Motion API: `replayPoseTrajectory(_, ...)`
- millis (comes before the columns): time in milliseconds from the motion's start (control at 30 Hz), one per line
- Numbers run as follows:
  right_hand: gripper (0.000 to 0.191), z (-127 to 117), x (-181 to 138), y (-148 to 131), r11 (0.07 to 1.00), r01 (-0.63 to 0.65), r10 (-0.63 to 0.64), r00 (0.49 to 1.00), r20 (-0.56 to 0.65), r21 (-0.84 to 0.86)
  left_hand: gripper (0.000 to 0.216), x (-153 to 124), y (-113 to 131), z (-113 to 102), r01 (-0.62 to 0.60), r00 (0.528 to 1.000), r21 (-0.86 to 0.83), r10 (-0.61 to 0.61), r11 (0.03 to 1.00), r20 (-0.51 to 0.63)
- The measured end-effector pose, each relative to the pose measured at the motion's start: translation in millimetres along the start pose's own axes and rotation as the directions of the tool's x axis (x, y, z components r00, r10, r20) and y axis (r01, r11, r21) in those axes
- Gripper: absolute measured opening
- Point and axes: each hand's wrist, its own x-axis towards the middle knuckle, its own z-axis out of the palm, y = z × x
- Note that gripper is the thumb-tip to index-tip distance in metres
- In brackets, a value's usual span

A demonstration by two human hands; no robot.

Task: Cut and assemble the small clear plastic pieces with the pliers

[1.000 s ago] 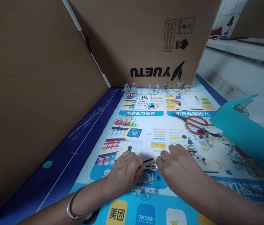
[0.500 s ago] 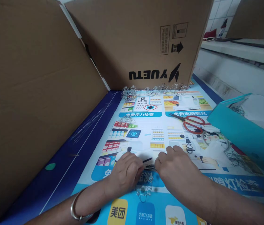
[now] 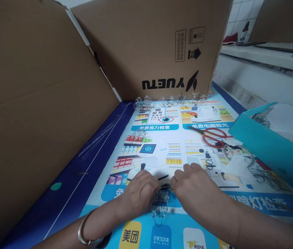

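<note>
My left hand is closed in a pinch, its fingertips turned inward. Facing it across a small gap is my right hand, also pinching. Short lengths of thin wire show between the two sets of fingertips. From there a bent wire piece with clear beads extends toward me over the printed sheet. The exact grip points are hidden behind my fingers. Red-handled scissors lie beyond my right hand with the blades apart. Another beaded wire piece rests farther off, beyond my left hand.
Several beaded wire pieces line the foot of a cardboard wall. Loose straight wires lie at left. On the right are a wire coil, tangled wire and a teal box with wire inside.
The view has shifted very slightly. Both hands keep their pinch in nearly the same place, and the beaded piece between them has barely moved.
</note>
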Motion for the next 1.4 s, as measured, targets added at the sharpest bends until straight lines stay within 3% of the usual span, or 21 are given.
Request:
replayPoseTrajectory(500, 0.012, 10, 1, 0, 1.000, 0.020, -0.020, 0.999, -0.043, -0.008, 0.016, -1, -1, 3, -0.021, 1.000, 0.006, 0.021, 1.000, -0.002)
replayPoseTrajectory(833, 0.013, 18, 1, 2, 0.999, 0.036, -0.037, 0.997, -0.067, -0.018, 0.015, 2, 1, -1, -0.018, 0.997, 0.030, 0.015, 0.999, 0.072)
replayPoseTrajectory(1033, 0.006, 15, -2, 13, 1.000, -0.030, 0.030, 0.998, -0.062, 0.006, 0.011, 9, 2, -6, 0.135, 0.990, 0.072, -0.137, 0.988, 0.020)
replayPoseTrajectory(1267, 0.011, 12, -10, 31, 0.975, -0.165, 0.179, 0.980, -0.085, 0.151, 0.010, 13, -2, -16, 0.351, 0.936, 0.042, -0.349, 0.935, -0.050)
replayPoseTrajectory(1400, 0.007, 20, -8, 26, 0.962, -0.088, 0.116, 0.989, -0.095, 0.257, 0.010, 17, -4, -21, 0.425, 0.905, -0.023, -0.426, 0.905, -0.018)
